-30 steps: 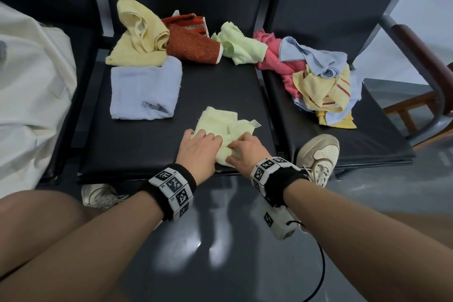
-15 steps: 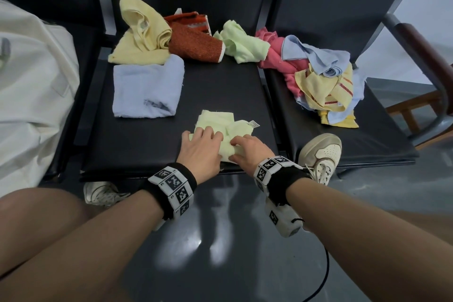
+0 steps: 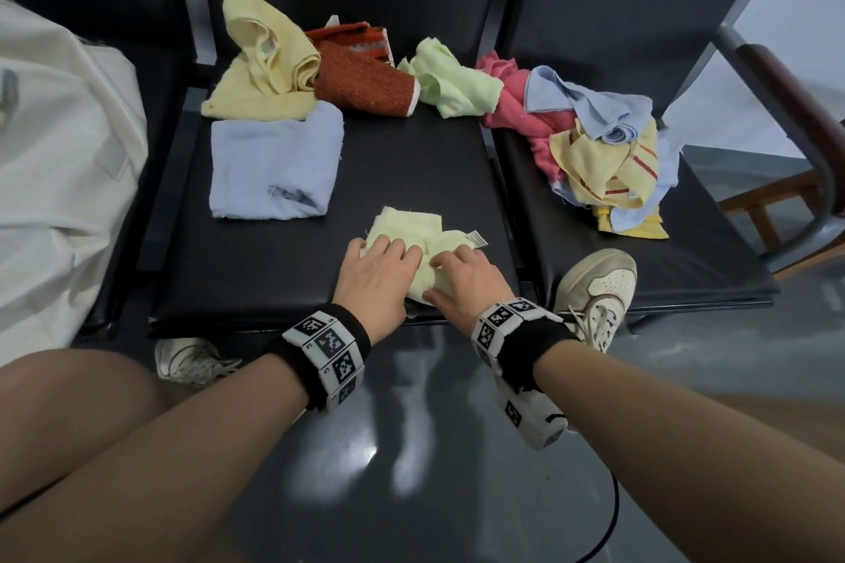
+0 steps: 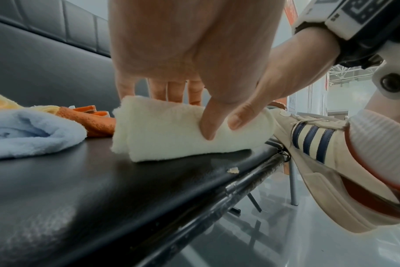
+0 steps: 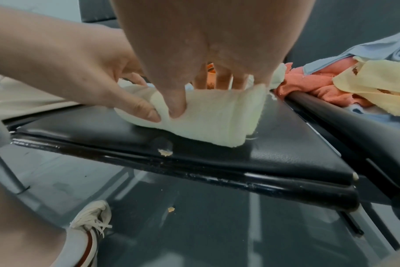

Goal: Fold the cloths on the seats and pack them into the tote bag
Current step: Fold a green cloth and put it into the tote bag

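The light is soft and even, rather dim on the black padded seats [image 3: 402,178], brighter at the pale wall [image 3: 804,14] in the upper right. The glossy grey floor [image 3: 411,448] shows white reflections of lamps from above. Shadows under the cloths are weak. The head view bends at its edges. In both wrist views the near palm is big and blurred, and the seat edge curves strongly.
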`<state>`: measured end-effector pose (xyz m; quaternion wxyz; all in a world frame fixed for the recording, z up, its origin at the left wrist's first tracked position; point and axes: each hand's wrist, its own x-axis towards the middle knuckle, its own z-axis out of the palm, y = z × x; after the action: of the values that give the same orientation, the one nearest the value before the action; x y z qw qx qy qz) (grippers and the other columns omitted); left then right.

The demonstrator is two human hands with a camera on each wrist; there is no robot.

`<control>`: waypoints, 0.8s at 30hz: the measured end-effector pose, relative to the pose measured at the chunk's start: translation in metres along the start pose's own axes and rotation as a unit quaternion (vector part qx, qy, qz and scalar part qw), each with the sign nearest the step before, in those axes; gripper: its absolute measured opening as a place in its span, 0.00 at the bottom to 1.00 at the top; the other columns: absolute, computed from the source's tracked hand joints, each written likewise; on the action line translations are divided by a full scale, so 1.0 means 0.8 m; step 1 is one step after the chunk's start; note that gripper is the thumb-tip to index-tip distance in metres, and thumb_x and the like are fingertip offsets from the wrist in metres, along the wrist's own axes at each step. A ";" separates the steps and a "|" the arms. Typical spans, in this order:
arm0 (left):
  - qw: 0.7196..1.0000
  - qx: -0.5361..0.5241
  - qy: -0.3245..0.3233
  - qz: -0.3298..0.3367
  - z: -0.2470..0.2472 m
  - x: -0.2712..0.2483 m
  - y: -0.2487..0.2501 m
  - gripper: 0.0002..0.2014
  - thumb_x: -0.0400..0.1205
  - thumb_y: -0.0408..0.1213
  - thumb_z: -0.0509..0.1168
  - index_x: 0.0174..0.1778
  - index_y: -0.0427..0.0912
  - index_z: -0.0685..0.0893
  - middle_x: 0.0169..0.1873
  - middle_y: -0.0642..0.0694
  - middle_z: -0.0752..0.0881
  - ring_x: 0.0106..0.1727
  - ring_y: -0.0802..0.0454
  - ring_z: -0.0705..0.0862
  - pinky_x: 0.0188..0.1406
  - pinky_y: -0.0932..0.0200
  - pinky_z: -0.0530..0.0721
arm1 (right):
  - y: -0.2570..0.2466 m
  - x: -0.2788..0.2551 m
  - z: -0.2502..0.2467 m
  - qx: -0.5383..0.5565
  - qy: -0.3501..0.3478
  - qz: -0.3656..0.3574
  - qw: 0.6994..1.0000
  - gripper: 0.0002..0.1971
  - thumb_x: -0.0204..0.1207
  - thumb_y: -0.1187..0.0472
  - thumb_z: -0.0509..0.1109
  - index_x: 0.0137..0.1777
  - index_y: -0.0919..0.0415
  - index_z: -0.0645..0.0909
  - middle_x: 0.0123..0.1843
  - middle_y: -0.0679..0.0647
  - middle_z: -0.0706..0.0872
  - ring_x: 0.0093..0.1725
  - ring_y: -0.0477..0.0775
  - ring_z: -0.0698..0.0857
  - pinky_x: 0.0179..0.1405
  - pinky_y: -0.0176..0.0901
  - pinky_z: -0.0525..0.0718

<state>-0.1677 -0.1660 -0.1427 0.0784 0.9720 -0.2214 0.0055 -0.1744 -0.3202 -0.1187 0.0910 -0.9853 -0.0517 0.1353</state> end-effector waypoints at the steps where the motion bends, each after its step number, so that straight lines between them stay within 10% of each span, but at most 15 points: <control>1: 1.000 -0.001 0.002 -0.002 0.000 0.001 0.000 0.18 0.74 0.36 0.70 0.59 0.50 0.77 0.52 0.53 0.82 0.59 0.48 0.78 0.65 0.47 0.69 | -0.001 -0.001 -0.001 -0.002 0.015 -0.003 1.000 0.23 0.78 0.48 0.71 0.69 0.55 0.73 0.65 0.53 0.78 0.67 0.57 0.74 0.63 0.49 0.73; 16: 0.998 -0.050 -0.031 -0.026 0.000 0.006 -0.005 0.17 0.82 0.45 0.61 0.67 0.48 0.75 0.60 0.50 0.82 0.66 0.47 0.76 0.66 0.45 0.69 | -0.004 0.005 -0.006 -0.046 -0.019 -0.014 0.999 0.23 0.74 0.57 0.72 0.68 0.54 0.72 0.65 0.53 0.76 0.68 0.58 0.74 0.61 0.50 0.74; 24: 1.000 -0.008 0.015 0.008 0.002 -0.003 -0.002 0.28 0.63 0.39 0.79 0.57 0.46 0.77 0.52 0.45 0.78 0.54 0.42 0.77 0.51 0.45 0.76 | -0.003 0.014 -0.014 -0.017 -0.050 -0.002 0.999 0.23 0.78 0.56 0.71 0.73 0.53 0.75 0.66 0.54 0.77 0.69 0.57 0.76 0.63 0.49 0.76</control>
<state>-0.1690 -0.1637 -0.1447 0.0899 0.9694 -0.2275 0.0189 -0.1607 -0.3182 -0.1105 0.0721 -0.9785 -0.0600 0.1838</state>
